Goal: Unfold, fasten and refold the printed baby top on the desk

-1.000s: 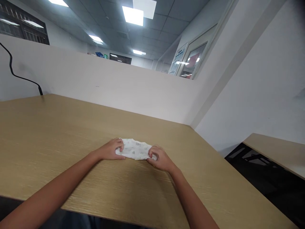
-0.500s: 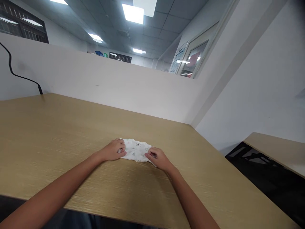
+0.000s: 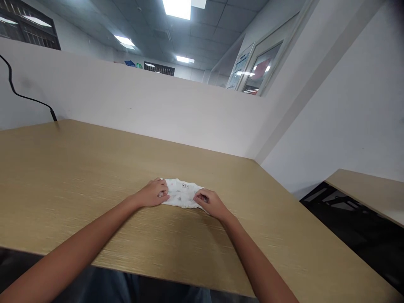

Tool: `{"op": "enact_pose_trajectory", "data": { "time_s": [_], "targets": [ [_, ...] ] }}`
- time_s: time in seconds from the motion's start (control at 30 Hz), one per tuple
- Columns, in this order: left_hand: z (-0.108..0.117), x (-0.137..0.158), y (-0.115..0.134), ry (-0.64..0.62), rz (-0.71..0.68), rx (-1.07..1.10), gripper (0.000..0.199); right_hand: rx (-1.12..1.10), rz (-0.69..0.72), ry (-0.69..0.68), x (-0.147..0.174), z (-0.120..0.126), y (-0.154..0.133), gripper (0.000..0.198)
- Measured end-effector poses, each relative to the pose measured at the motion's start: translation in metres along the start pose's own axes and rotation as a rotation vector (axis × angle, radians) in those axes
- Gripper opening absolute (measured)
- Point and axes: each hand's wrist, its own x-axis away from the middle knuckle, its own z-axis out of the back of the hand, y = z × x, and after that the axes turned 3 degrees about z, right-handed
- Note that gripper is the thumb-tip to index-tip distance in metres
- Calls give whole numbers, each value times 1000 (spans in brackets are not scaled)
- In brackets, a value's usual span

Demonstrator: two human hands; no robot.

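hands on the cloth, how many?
2: the left hand at the left end of the white patterned cloth, the right hand at its right end. Both in plain view.

A wood-grained desk (image 3: 94, 160) is stretching back to a low white partition (image 3: 158, 109), and a white wall (image 3: 341, 101) is rising on the right, behind a second table (image 3: 372, 189). Beyond the partition, panel lights (image 3: 177, 7) are glowing in a grey tiled ceiling (image 3: 214, 31), a dark barred window (image 3: 30, 27) is showing at upper left, and a framed glass pane (image 3: 263, 67) is catching reflections
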Motion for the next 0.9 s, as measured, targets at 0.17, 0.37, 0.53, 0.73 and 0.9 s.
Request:
{"op": "enact_pose_trajectory", "data": {
  "time_s": [0.17, 0.37, 0.53, 0.73, 0.9],
  "targets": [
    [0, 0, 1, -10, 13, -10, 28, 0, -4, -3, 0, -1, 1, 20],
    [2, 1, 15, 16, 91, -132, 38, 29, -39, -2, -2, -2, 1, 22],
    [0, 1, 28, 104, 31, -267, 33, 104, -86, 60, -3, -5, -1, 21],
    [-2, 1, 33, 117, -62, -180, 22, 138, 72, 61, -2, -11, -2, 25],
    [-9, 3, 29, 24, -139, -79, 50, 129, 188, -4, -2, -12, -2, 39]
  ]
}}
